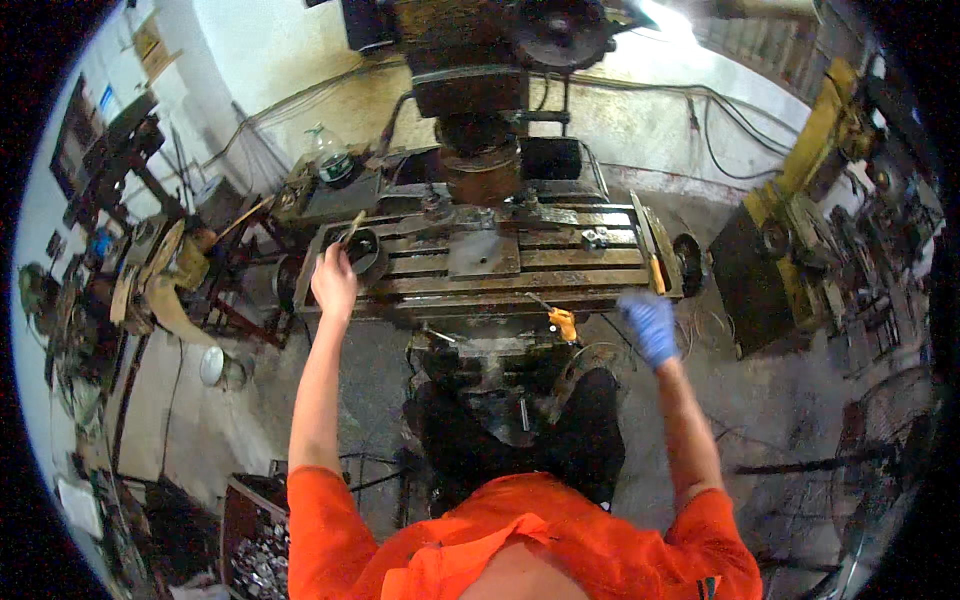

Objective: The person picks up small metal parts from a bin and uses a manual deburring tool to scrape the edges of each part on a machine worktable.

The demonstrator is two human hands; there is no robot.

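Observation:
My bare left hand (335, 285) is at the left end of the milling machine table (420, 290). Its fingers are pinched at the lower end of a thin tan stick (356, 226), perhaps a brush handle, beside a dark round bowl (370, 262). My right hand (651, 328), in a blue glove, is just off the table's front right corner. Motion smears its fingers, so their grip is unclear. Close to it lies a long file-like tool (657, 272) with a yellow handle. An orange air gun (563, 324) rests at the table's front edge. A flat metal plate (484, 253) sits mid-table below the machine head (480, 140).
Small metal parts (596, 238) lie on the slotted table toward the right. A large clear bottle (333, 160) stands behind on the left. On the floor are a white bucket (222, 368) and a bin of metal scraps (240, 520). A yellow-and-dark machine (765, 260) stands at right.

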